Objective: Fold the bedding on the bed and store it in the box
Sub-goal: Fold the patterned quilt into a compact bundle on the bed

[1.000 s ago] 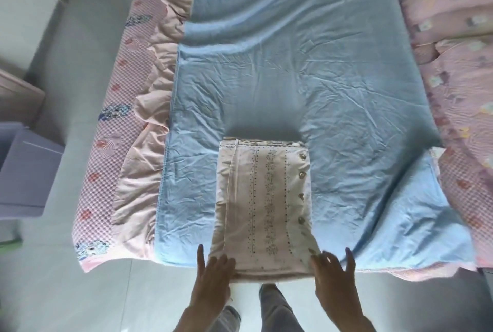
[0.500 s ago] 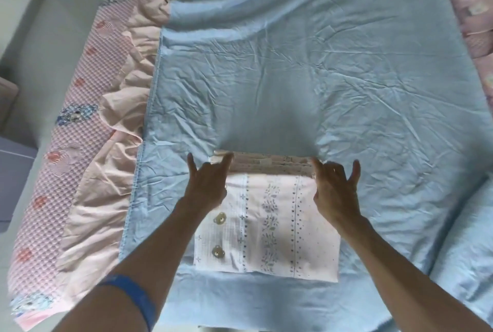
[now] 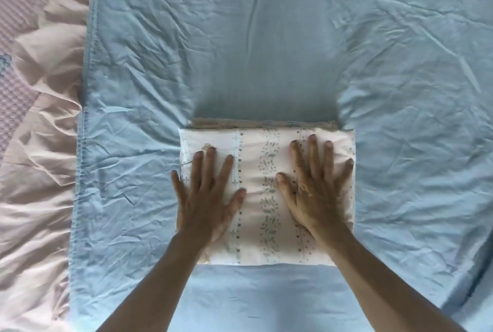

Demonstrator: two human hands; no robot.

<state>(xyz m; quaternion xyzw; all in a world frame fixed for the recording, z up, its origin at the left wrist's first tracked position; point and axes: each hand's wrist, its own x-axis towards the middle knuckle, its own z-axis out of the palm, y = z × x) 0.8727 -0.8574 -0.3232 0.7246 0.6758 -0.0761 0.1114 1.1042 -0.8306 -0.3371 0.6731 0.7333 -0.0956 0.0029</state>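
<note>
A folded white cloth with floral stripes (image 3: 266,193) lies as a compact rectangle in the middle of the blue sheet (image 3: 266,51) spread on the bed. My left hand (image 3: 208,195) presses flat on its left half, fingers spread and straight. My right hand (image 3: 316,185) presses flat on its right half in the same way. A darker folded edge shows along the far side of the bundle. No box is in view.
A pink ruffled bed skirt (image 3: 40,171) and a pink checked cover (image 3: 18,78) hang along the bed's left side. Wrinkled blue sheet surrounds the folded cloth on all sides.
The cloth was folded in half away from me into a shorter rectangle. Both hands moved from its far edge back onto its top and now press it flat. The camera came closer.
</note>
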